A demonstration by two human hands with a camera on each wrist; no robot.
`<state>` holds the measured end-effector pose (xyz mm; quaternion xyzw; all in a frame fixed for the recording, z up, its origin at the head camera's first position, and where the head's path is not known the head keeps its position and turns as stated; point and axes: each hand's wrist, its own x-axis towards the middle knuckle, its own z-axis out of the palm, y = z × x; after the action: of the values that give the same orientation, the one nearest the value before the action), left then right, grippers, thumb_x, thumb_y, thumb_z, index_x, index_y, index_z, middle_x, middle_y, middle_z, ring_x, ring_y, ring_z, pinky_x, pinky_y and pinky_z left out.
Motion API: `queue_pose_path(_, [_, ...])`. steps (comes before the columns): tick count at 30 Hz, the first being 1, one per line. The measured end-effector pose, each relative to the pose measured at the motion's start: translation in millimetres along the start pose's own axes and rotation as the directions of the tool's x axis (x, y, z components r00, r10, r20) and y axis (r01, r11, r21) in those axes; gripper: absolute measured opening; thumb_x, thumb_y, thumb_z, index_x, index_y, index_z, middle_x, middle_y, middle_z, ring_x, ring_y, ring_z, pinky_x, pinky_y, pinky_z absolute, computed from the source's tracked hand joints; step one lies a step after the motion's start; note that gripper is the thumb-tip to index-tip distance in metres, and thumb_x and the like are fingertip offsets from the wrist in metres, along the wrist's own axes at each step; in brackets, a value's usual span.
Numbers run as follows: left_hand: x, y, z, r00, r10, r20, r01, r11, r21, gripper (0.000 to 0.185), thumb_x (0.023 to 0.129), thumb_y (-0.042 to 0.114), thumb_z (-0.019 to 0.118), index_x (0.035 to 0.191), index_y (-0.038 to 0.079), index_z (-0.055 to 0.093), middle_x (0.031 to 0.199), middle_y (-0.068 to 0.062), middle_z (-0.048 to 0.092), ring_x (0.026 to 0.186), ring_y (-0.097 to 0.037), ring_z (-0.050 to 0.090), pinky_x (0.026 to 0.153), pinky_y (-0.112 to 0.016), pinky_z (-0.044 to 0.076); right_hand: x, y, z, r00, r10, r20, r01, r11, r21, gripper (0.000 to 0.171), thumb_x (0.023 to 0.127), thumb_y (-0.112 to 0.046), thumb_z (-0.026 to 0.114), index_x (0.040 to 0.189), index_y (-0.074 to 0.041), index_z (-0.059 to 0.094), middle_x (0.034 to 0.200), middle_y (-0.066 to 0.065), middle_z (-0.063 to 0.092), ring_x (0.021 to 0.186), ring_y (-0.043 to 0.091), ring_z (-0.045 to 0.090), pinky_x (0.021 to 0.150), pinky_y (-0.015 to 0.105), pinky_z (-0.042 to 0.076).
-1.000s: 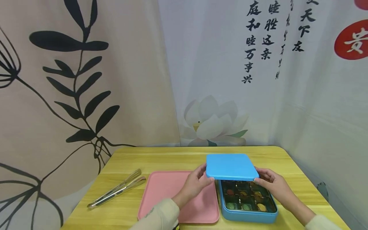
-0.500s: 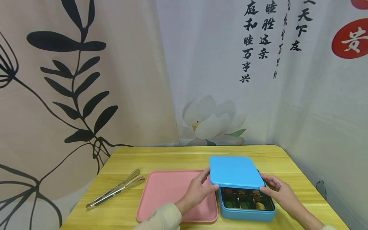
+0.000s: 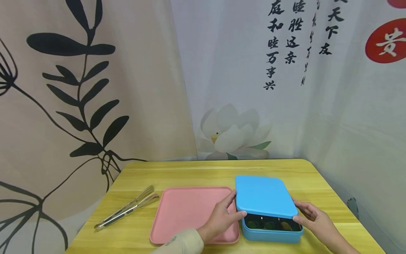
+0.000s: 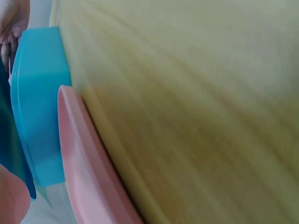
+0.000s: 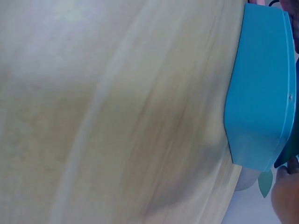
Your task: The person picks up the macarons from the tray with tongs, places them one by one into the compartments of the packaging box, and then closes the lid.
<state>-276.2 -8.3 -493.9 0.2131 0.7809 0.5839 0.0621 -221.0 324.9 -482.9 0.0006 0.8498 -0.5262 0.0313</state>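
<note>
From the head view, a person sits at a yellow wooden table. Both hands hold a blue lid over a blue box. The lid covers most of the box, and only the near strip is open. It sits tilted, with its near edge lifted. Small dark things lie in the little squares inside, too dim to name. The left hand is at the lid's left near corner, thumb on the edge and fingers stretched along the side. The right hand is at the right near corner, with its thumb pinching the edge and fingers loosely spread. A pink tray lies just beside the box on the left, and the left hand is above it. Shiny metal tongs lie farther left, apart from the tray. Printed curtains hang behind the table.

In the left wrist view, the pink tray's rim is right against the blue box's side. The table fills the rest. I cannot tell how the fingers sit here.

In the right wrist view, the blue box's side rests on the wood. Only a blurry bit of hand shows at the corner.
</note>
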Motion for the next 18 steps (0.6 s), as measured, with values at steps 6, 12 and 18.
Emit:
queue_pose_path(6, [-2.5, -5.7, 10.4, 1.000, 0.017, 0.009, -0.017, 1.000, 0.012, 0.083, 0.088, 0.039, 0.075, 0.155, 0.012, 0.033, 0.157, 0.001, 0.035, 0.143, -0.021, 0.032, 0.113, -0.048, 0.027, -5, 6, -4, 1.000, 0.030, 0.000, -0.030, 1.000, -0.007, 0.063, 0.098, -0.035, 0.063, 0.147, -0.001, 0.041, 0.153, 0.020, 0.038, 0.135, 0.040, 0.041, 0.096, 0.039, 0.048])
queue_pose_path(12, [-5.4, -7.5, 18.6, 1.000, 0.025, 0.010, -0.025, 0.999, 0.028, 0.083, 0.089, 0.041, 0.074, 0.155, 0.012, 0.033, 0.158, 0.001, 0.033, 0.144, -0.020, 0.029, 0.114, -0.047, 0.025, -7, 12, -6, 1.000, 0.014, -0.006, -0.014, 0.999, -0.033, 0.063, 0.098, -0.034, 0.063, 0.146, 0.001, 0.042, 0.151, 0.020, 0.040, 0.134, 0.039, 0.042, 0.091, 0.027, 0.050])
queue_pose_path(18, [-9.9, -7.7, 23.1, 0.998, 0.055, 0.019, -0.056, 0.997, 0.053, 0.083, 0.089, 0.039, 0.074, 0.153, 0.006, 0.033, 0.160, -0.006, 0.028, 0.146, -0.026, 0.023, 0.115, -0.047, 0.021, -8, 19, -9, 1.000, 0.012, 0.020, -0.011, 0.999, -0.032, 0.063, 0.099, -0.033, 0.062, 0.147, 0.002, 0.040, 0.151, 0.023, 0.039, 0.134, 0.039, 0.042, 0.091, 0.027, 0.050])
